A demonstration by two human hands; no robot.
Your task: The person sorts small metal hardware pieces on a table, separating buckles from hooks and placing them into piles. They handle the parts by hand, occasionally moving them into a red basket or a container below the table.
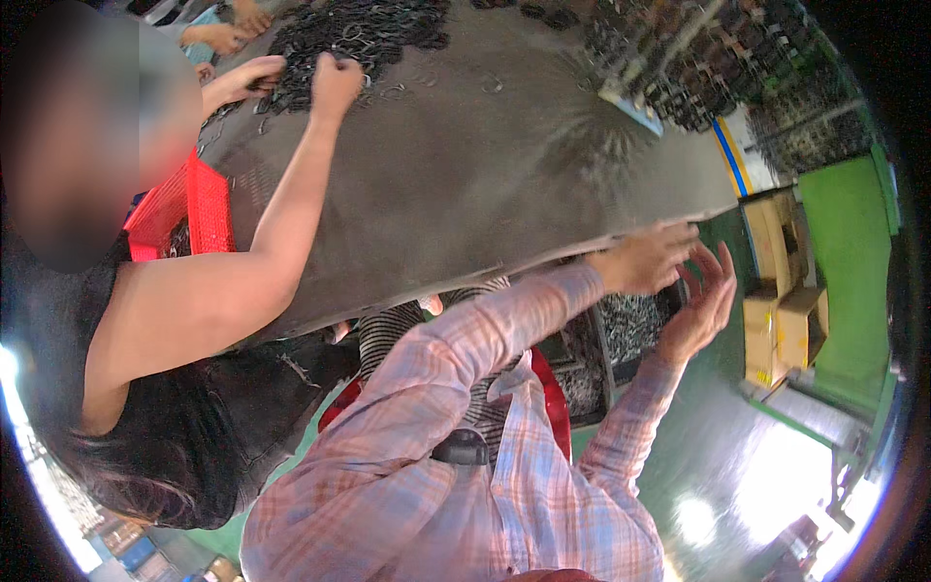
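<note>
Near the table's front right edge, my left hand reaches across to the right, its fingers stretched out and a little smeared. My right hand is raised close beside it, fingers apart and curved, with nothing visible in it. Both hands are over a dark crate beside the table, which holds many small grey metal pieces. The grey tabletop stretches away in front of me.
A co-worker's bare arm crosses the table at left, hands at a heap of dark ring-like pieces. A red plastic basket sits there. Cardboard boxes stand at right; racks of dark parts are far right.
</note>
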